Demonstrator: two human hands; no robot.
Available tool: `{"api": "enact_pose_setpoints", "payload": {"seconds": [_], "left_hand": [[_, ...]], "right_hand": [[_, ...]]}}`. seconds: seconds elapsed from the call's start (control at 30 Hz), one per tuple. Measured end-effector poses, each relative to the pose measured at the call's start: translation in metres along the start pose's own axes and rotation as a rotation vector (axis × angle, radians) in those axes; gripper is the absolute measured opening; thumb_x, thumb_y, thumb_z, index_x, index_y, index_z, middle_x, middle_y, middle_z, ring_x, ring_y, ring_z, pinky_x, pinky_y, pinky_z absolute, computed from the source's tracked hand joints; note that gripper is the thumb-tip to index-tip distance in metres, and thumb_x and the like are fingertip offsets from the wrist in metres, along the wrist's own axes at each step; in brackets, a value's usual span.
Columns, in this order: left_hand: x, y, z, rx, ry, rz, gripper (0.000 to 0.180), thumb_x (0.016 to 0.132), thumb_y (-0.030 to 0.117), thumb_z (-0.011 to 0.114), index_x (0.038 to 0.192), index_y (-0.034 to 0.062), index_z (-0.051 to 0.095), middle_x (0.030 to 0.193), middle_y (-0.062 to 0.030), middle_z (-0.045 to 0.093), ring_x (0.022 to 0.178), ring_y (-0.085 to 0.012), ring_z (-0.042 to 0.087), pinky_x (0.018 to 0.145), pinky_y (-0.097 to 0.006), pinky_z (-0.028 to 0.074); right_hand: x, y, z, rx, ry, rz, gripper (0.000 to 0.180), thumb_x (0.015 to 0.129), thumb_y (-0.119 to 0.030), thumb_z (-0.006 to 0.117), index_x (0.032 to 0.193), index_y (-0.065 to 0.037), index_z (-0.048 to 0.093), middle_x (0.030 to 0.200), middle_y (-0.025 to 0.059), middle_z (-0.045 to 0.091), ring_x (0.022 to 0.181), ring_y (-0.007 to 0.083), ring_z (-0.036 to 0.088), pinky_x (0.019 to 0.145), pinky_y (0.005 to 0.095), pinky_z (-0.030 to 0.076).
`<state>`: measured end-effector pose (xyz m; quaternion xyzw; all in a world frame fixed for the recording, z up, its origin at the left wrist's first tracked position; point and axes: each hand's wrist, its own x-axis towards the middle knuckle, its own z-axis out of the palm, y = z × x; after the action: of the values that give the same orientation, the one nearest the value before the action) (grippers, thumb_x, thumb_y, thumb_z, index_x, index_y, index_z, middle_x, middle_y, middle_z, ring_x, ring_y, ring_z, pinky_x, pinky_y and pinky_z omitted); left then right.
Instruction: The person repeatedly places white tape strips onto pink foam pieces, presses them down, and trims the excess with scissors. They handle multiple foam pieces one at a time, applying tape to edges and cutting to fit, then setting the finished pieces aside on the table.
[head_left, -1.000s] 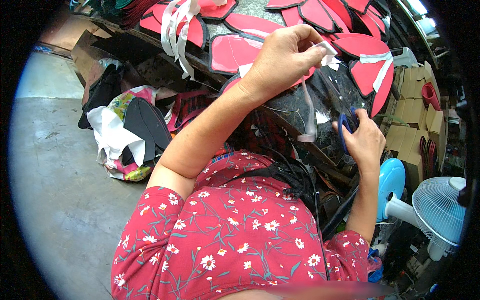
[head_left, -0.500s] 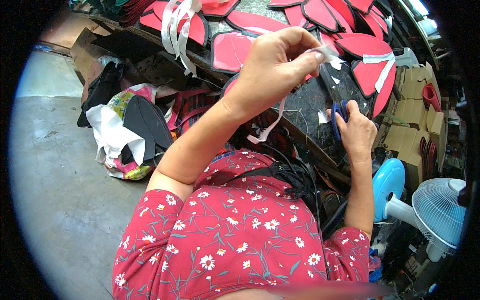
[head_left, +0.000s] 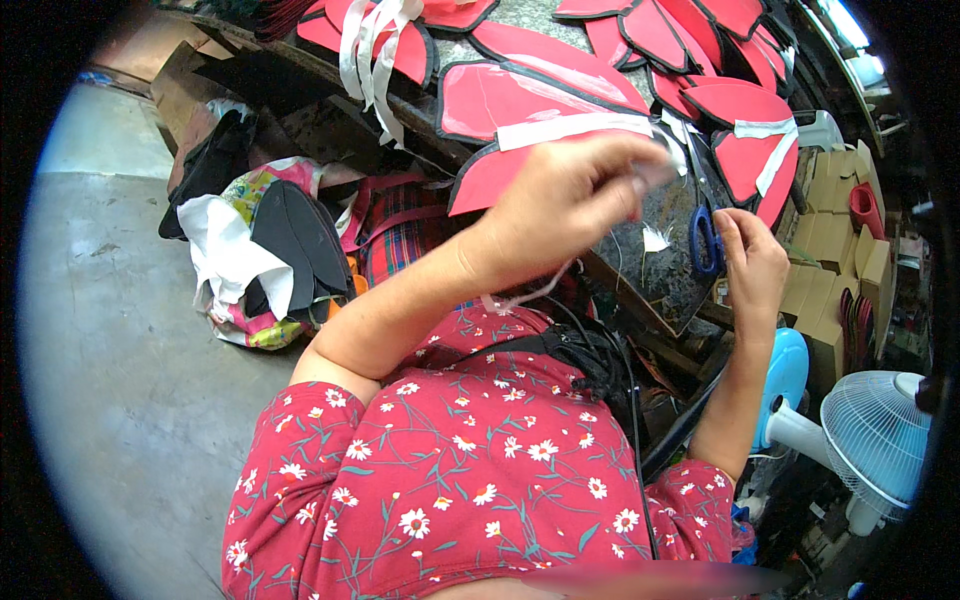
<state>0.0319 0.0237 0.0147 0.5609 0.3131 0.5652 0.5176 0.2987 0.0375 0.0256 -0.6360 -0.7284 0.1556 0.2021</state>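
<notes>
My left hand [head_left: 580,190] hovers over the near edge of the work surface, thumb and fingers drawn together. Motion blurs its fingertips, and a pale bit there is too smeared to name. Below this hand dangles a thin pale strip [head_left: 537,293]. On the right, my right hand [head_left: 755,262] has curled fingers at the edge of the blue-handled scissors [head_left: 706,242]; the blades point away over the dark surface. Just beyond my left hand, a white strip [head_left: 575,128] crosses red, black-edged pieces [head_left: 475,100]. A white scrap [head_left: 655,239] sits between my hands.
More red pieces [head_left: 740,100] cover the far side, one bearing white strips [head_left: 768,150]. White ribbons [head_left: 375,55] hang at the far left edge. Cardboard boxes [head_left: 825,240] and a blue-and-white fan [head_left: 875,425] stand right. A bag with black pieces [head_left: 300,240] is on the left.
My left hand has come down and nearer, away from the red pieces, uncovering the white strip. My right hand has shifted right and drawn back from the scissors' handle loops; the view has moved slightly.
</notes>
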Motion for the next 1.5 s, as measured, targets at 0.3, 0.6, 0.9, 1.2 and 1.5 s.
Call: {"api": "enact_pose_setpoints", "payload": {"seconds": [0.3,0.6,0.9,1.2,1.5], "left_hand": [[-0.044,-0.017,0.009,0.384,-0.344,-0.008,0.029,0.089,0.013,0.068,0.117,0.0071,0.063,0.087,-0.0135,0.068,0.081,-0.0277,0.07,0.071,-0.038,0.055],[-0.062,-0.011,-0.032,0.231,-0.203,-0.304,0.037,0.097,0.022,0.067,0.127,0.001,0.061,0.094,-0.0039,0.068,0.084,-0.0114,0.064,0.073,-0.028,0.053],[-0.036,-0.015,-0.033,-0.095,0.165,-0.154,0.016,0.093,0.013,0.07,0.103,0.0016,0.068,0.088,-0.0031,0.069,0.077,-0.0098,0.066,0.066,-0.025,0.056],[-0.049,-0.005,-0.051,1.003,-0.05,0.808,0.023,0.072,0.009,0.073,0.094,0.0056,0.07,0.095,-0.0087,0.07,0.075,-0.0235,0.069,0.062,-0.032,0.057],[-0.048,-0.012,-0.057,0.899,-0.023,0.731,0.02,0.076,0.003,0.075,0.093,0.0042,0.065,0.097,-0.014,0.072,0.078,-0.0255,0.071,0.067,-0.03,0.058]], "right_hand": [[0.005,-0.055,0.039,1.357,-0.249,0.196,0.022,0.103,-0.022,0.055,0.111,-0.003,0.062,0.081,0.0075,0.065,0.072,0.0149,0.064,0.065,0.0268,0.052],[-0.001,-0.066,0.047,1.211,-0.508,0.159,0.024,0.102,-0.024,0.057,0.105,-0.001,0.063,0.062,-0.0028,0.05,0.049,0.0052,0.04,0.046,0.0214,0.031],[-0.015,-0.073,0.05,0.842,-0.496,-0.006,0.02,0.101,-0.019,0.059,0.097,-0.002,0.067,0.067,-0.0013,0.059,0.057,0.0058,0.052,0.053,0.0209,0.039],[0.003,-0.066,0.053,0.273,0.199,-0.563,0.024,0.083,0.007,0.067,0.105,-0.001,0.071,0.093,0.0119,0.072,0.081,0.0209,0.07,0.073,0.0298,0.054],[0.004,-0.057,0.051,0.433,-0.017,-0.385,0.021,0.092,0.002,0.064,0.111,0.001,0.072,0.095,0.0053,0.071,0.083,0.0107,0.065,0.075,0.0248,0.051]]}}
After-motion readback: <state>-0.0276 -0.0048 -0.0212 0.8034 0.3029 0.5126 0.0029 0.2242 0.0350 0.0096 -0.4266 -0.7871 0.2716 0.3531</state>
